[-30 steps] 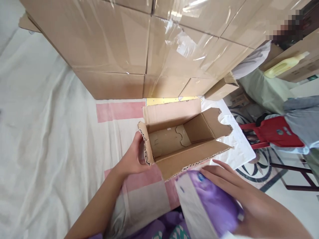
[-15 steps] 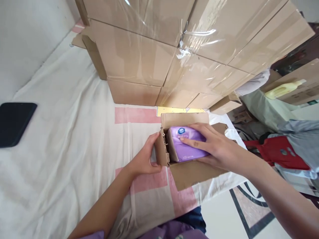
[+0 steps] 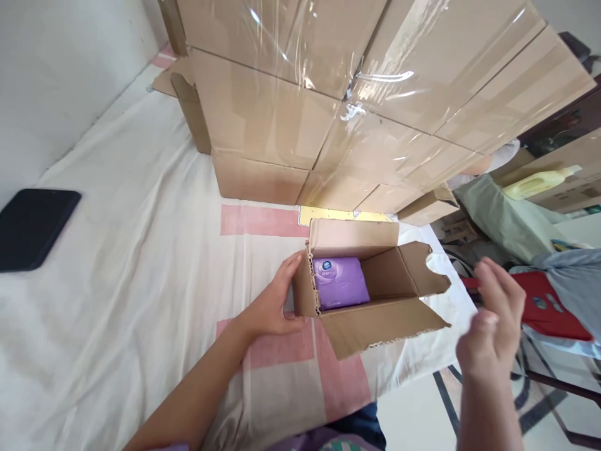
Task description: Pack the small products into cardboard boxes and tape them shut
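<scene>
A small open cardboard box (image 3: 378,329) lies on the cloth with its flaps spread out. Inside, against its left end, is a purple tissue pack (image 3: 345,285) with a round blue logo; the right part of the box holds nothing visible. My left hand (image 3: 277,297) grips the box's left end, thumb at the near side and fingers at the far side. Well right of the box, past the cloth's edge, my right hand (image 3: 493,319) is raised. It is slightly blurred, fingers loosely bent, thumb apart, with nothing in it.
Behind the box stands a wall of taped cardboard cartons (image 3: 267,119) under clear wrap. A black phone (image 3: 37,228) lies on the white cloth (image 3: 141,300) at the left. To the right are a red bag (image 3: 549,307) and a yellow bottle (image 3: 539,183).
My right hand has let go of the purple tissue pack and moved out to the right. The pack now sits lower in the box and against its left end. My left hand stays on the box.
</scene>
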Tool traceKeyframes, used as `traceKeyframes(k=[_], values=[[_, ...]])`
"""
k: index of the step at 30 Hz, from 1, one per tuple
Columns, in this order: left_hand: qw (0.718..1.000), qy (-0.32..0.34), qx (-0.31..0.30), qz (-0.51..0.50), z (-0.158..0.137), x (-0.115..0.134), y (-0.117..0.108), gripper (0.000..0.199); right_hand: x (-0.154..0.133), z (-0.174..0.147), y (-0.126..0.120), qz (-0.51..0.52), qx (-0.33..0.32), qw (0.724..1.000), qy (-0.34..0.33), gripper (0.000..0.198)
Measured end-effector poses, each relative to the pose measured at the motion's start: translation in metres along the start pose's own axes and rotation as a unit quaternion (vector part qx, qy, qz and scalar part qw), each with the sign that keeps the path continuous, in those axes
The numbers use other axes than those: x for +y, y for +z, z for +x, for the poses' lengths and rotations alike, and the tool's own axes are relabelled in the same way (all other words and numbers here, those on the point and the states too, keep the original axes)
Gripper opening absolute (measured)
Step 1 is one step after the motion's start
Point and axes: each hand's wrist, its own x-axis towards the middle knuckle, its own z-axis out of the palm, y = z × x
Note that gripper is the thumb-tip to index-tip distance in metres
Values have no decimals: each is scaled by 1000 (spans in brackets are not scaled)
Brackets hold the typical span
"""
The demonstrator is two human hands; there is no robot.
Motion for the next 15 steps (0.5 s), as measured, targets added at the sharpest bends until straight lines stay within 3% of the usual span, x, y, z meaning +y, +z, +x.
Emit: traceKeyframes(k=[2, 5, 8, 11, 13, 15], values=[[998, 49, 5, 49, 0, 0, 4, 116, 16, -23, 14, 166, 57, 978, 117, 62], [977, 154, 27, 147, 0, -2, 9, 109, 21, -45, 47, 334, -7, 925, 181, 77], [960, 210, 75, 171, 0, -4, 7, 96, 7, -50, 65, 346, -39, 933, 95, 88], [949, 226, 149, 163, 0, -1, 1, 65, -3, -51, 64, 302, -39, 952, -6, 85], [950, 217, 179, 134, 0, 4, 0, 43, -5, -53, 62, 293, -27, 954, -50, 79], [960, 175, 199, 85, 1, 12, 5, 42, -7, -56, 63, 267, 5, 962, -53, 76]])
